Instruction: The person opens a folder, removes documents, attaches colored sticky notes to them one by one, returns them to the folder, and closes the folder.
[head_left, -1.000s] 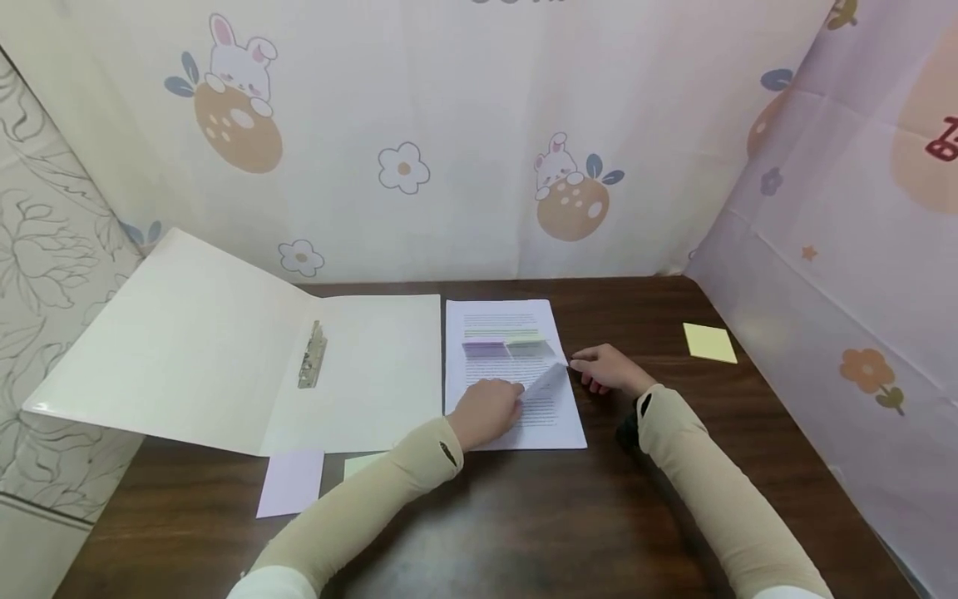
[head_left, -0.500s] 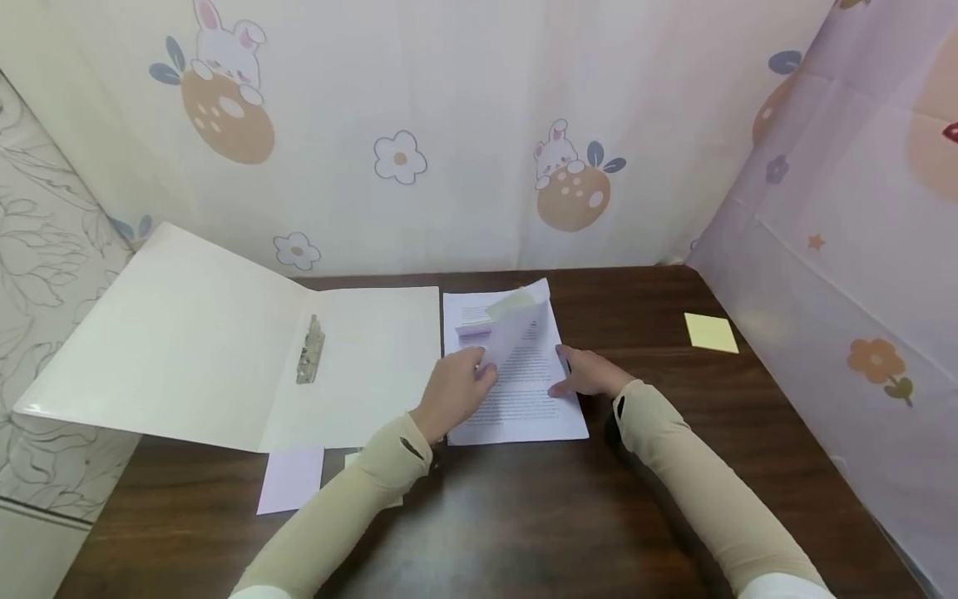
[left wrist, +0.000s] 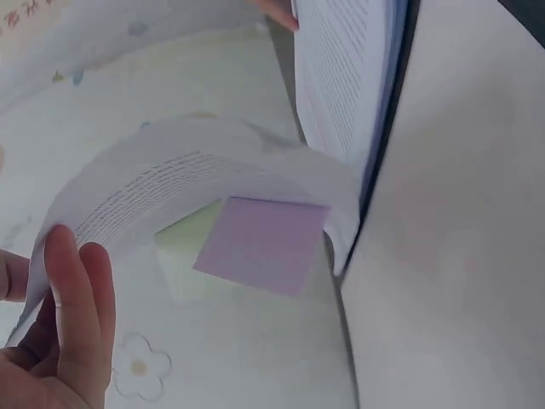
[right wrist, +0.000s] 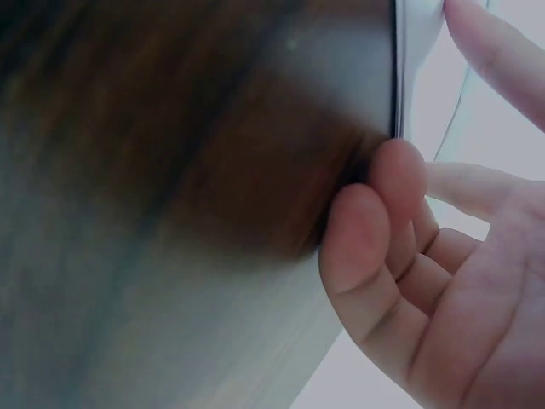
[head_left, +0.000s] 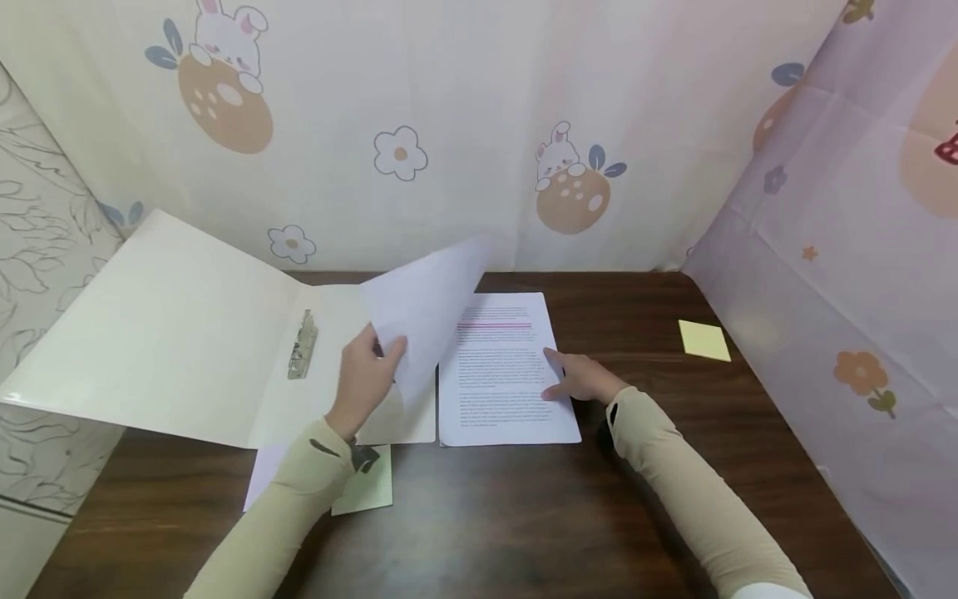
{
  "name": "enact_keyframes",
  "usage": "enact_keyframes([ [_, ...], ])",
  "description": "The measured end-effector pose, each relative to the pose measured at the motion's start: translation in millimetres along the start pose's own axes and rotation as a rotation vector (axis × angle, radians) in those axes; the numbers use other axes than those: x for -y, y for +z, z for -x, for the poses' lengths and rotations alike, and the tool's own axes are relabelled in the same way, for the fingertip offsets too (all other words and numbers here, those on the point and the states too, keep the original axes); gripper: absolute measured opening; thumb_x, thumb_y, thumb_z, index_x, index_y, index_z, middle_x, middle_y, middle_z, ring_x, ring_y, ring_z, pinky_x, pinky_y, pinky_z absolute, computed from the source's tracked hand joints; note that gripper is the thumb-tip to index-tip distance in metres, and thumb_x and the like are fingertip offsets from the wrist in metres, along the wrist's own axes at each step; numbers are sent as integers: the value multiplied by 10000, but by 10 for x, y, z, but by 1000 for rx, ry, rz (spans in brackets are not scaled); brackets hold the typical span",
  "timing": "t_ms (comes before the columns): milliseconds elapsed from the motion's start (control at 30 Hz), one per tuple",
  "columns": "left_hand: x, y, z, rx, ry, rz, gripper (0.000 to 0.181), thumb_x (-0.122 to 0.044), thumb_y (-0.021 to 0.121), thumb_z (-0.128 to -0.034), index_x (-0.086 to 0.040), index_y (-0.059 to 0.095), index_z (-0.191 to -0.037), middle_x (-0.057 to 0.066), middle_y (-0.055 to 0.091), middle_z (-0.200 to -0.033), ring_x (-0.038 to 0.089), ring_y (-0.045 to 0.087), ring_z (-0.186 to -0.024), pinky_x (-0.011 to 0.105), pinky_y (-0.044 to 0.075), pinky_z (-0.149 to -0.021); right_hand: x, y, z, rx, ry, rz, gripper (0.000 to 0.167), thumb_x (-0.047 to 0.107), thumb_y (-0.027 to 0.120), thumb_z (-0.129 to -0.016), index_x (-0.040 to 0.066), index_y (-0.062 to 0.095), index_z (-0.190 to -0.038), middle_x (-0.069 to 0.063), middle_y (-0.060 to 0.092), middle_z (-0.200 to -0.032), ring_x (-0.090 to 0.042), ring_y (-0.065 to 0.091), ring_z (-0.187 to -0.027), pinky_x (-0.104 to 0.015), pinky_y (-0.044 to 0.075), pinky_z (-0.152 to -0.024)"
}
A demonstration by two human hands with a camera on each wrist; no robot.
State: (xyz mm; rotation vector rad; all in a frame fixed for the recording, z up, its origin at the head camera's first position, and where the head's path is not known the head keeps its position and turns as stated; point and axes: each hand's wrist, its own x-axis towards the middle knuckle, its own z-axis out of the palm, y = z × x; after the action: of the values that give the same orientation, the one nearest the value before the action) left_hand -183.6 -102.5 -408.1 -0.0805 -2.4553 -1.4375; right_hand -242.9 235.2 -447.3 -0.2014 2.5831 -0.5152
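Note:
My left hand (head_left: 364, 374) pinches the edge of a printed sheet (head_left: 430, 299), which is lifted and curved over the right side of the open binder. In the left wrist view a purple sticky note (left wrist: 264, 247) and a pale green sticky note (left wrist: 180, 247) hang from the sheet's printed face. On the table lies a stack of printed paper (head_left: 494, 383), its top page marked with pink lines. My right hand (head_left: 587, 378) rests on the stack's right edge, thumb and forefinger extended over the page; in the right wrist view other fingers (right wrist: 353, 234) curl beside the edge.
A white binder (head_left: 172, 333) lies open at left, with a metal clip (head_left: 303, 345) near its spine. Purple paper (head_left: 264, 474) and a green pad (head_left: 374, 487) sit before it. A yellow pad (head_left: 703, 340) is at the right. Patterned cloth (head_left: 464, 100) rises behind the table.
My left hand has lifted the sheet with the sticky notes and swung it left over the binder, exposing the pink-marked page. My right hand has shifted from beside the stack onto its right edge.

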Motion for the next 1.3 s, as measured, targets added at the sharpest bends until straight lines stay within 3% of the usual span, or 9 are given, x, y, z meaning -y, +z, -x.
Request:
enact_keyframes([
  [233,285,-291,14,-15,-168,35,319,-182,546,-976,48,577,-1195,266,664,-1018,242,676,-729,217,542,-520,-55,41,-21,-7,-19,-15,925,341,755,-838,87,221,-1550,-230,310,-1560,-397,343,-1417,-580,297,-1130],
  [467,500,-558,40,-138,-272,-2,328,-161,517,-967,44,519,-1224,250,641,-1082,71,601,-696,156,510,-548,-70,33,-14,-2,-35,-4,917,343,739,-853,72,209,-1550,-239,309,-1557,-402,344,-1416,-577,300,-1129],
  [600,557,-662,37,-215,-312,13,435,-149,502,-957,4,404,-1353,197,578,-1165,-1,555,-712,129,489,-574,-54,21,6,-1,-36,-5,911,326,739,-855,68,210,-1549,-247,311,-1553,-402,354,-1409,-576,298,-1130],
  [867,616,-697,36,-353,-385,1,560,-92,483,-890,-35,328,-1426,16,458,-922,96,454,-693,168,380,-551,-50,28,2,4,-40,-9,905,327,738,-857,67,214,-1548,-250,314,-1550,-395,376,-1394,-577,302,-1127],
  [1000,646,-667,42,-415,-333,-22,543,-66,486,-876,-26,364,-1404,6,417,-799,108,391,-616,190,329,-531,-46,32,10,1,-52,-6,901,318,732,-864,57,207,-1547,-253,311,-1550,-398,366,-1403,-569,303,-1130],
  [1167,601,-580,19,-509,-177,-151,428,-69,508,-877,5,512,-1299,-9,374,-686,118,331,-561,245,265,-520,-12,12,59,4,-65,-5,888,305,721,-875,44,201,-1545,-254,290,-1558,-412,311,-1431,-562,294,-1137],
  [1300,547,-488,14,-490,-47,-234,260,-59,526,-890,20,637,-1112,-7,375,-561,60,276,-451,248,231,-448,-6,19,66,4,-62,-8,884,310,718,-878,45,202,-1544,-251,279,-1563,-417,287,-1440,-565,287,-1139],
])
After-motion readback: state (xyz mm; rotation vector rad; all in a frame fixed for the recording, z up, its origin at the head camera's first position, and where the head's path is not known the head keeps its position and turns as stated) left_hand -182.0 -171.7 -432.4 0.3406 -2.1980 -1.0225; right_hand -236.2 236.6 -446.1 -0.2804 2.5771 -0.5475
